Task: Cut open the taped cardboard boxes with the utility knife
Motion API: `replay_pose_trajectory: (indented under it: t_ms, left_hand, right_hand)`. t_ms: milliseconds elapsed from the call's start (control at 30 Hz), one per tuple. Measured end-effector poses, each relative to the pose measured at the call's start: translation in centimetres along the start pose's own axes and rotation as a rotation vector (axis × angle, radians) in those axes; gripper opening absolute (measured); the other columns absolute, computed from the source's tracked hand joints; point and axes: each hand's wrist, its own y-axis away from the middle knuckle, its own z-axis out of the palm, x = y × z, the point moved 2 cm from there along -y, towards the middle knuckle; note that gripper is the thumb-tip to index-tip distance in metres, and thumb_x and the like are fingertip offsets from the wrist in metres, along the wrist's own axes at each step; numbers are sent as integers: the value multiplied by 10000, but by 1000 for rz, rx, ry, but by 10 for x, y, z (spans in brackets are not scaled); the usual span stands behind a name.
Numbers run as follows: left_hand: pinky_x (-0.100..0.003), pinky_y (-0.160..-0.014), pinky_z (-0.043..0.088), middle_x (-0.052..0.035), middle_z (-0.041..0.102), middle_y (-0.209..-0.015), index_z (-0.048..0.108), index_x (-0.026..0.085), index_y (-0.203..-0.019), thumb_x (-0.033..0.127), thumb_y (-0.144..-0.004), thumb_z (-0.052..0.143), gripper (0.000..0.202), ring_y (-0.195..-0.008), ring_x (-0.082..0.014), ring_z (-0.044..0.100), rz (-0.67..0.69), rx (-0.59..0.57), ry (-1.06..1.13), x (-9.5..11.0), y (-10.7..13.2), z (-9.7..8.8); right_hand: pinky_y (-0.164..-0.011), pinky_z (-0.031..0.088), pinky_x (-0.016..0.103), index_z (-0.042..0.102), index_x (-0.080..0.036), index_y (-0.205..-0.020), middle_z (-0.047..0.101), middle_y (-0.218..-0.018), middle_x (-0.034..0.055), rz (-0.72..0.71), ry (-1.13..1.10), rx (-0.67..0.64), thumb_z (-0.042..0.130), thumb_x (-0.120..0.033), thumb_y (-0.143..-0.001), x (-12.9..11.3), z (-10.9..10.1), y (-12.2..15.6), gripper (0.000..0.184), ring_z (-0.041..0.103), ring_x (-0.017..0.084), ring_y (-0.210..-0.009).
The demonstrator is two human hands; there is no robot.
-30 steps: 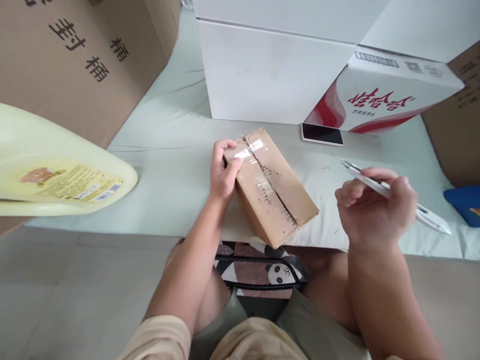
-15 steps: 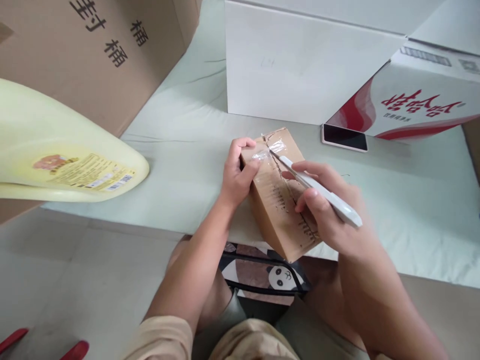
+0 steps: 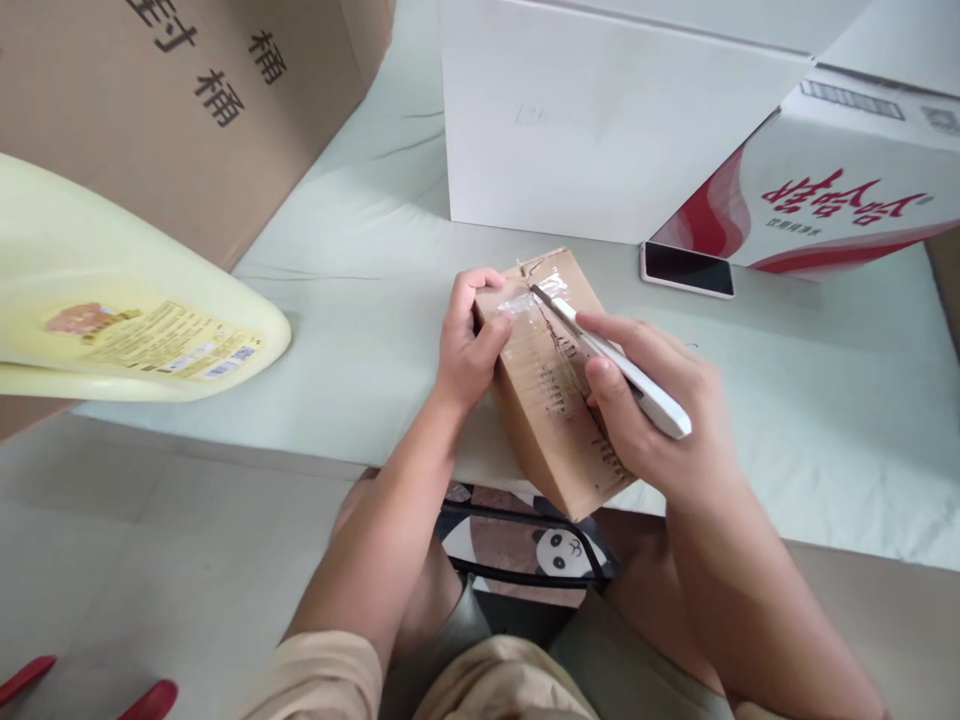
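A small brown cardboard box (image 3: 536,385) lies tilted toward me at the table's near edge, with clear tape and a ragged seam along its top. My left hand (image 3: 472,330) grips its far left corner, thumb on top and fingers over the far side. In my right hand (image 3: 652,400) is a white-handled utility knife (image 3: 630,372), held by the handle. Its blade tip meets the seam close to the tape at the far end. Some of my right fingers are hidden behind the handle and hand.
A pale yellow bottle (image 3: 150,310) is at the left, before a large carton (image 3: 187,130). White boxes (image 3: 585,130) and a red-and-white carton (image 3: 840,190) stand at the back, a phone (image 3: 686,270) before them. A pale cloth (image 3: 825,420) covers the table.
My right hand and the knife have shifted slightly left and up, with the handle now closer along the seam. My left hand keeps its hold on the box.
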Motion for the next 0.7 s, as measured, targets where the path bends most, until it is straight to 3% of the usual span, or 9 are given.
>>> replay_pose_trajectory:
  t_ms: [133,333,533,700]
  left_hand:
    - [-381,-886,504,-36,591,-1016,602,272,-1122,782,-866,669,575,-941,-224,600,12,21,-21,-1,-1,1]
    - [-389,-919,500,-42,588,-1030,608,271,-1099,804,-847,677,593,-995,-240,607,6,31,-6,1,-2,0]
    - [-432,-993,502,-56,600,-1068,608,271,-1104,774,-835,702,578,-1055,-272,610,-21,17,-5,2,-2,-2]
    - [-440,-1049,490,-70,619,-1180,610,288,-1183,766,-836,686,595,-1193,-306,608,-8,44,64,1,-3,-2]
  right_hand:
    - [-819,621,375,751,-245,-1246,814,-1144,89,-13,29,-16,604,-390,-1037,-1,1,-3,294,790,260,-982]
    - [-778,633,360,764,-238,-1205,828,-1012,73,24,-26,-4,581,-357,-1038,-1,-4,-1,275,792,236,-866]
    - [-797,628,361,773,-252,-1201,819,-1069,87,17,7,-30,579,-421,-1035,-1,-2,-2,306,785,248,-924]
    - [-651,596,349,783,-284,-1186,754,-763,37,94,-246,13,533,-539,-1055,9,-10,11,381,704,197,-635]
